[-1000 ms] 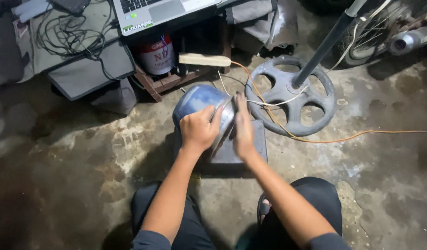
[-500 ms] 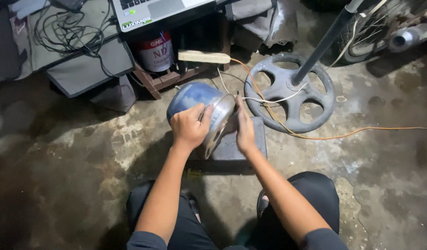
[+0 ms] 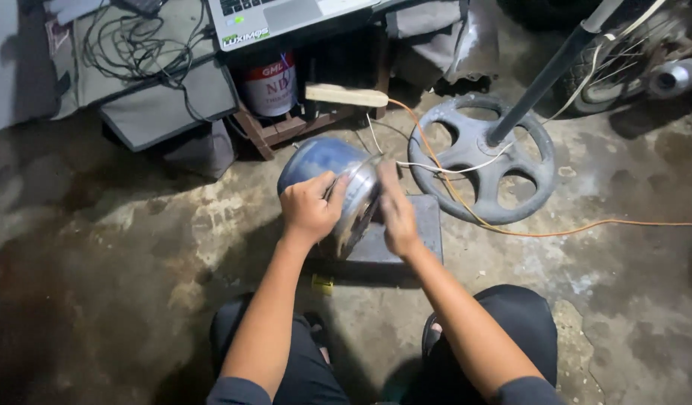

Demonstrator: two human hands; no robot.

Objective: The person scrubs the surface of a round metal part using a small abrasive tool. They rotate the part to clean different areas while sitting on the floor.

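Metal drum (image 3: 327, 169) now tipped up on its edge on the grey block (image 3: 417, 232), raised since a second ago; left hand (image 3: 308, 210) grips its rim, right hand (image 3: 395, 217) presses its face.

A round can (image 3: 269, 82) stands at the top, under the low table. It is red at the top and bottom, with a white label and red letters around its middle. Just above it, on the front edge of a grey laptop (image 3: 286, 19), sits a small sticker (image 3: 246, 36), green and white.
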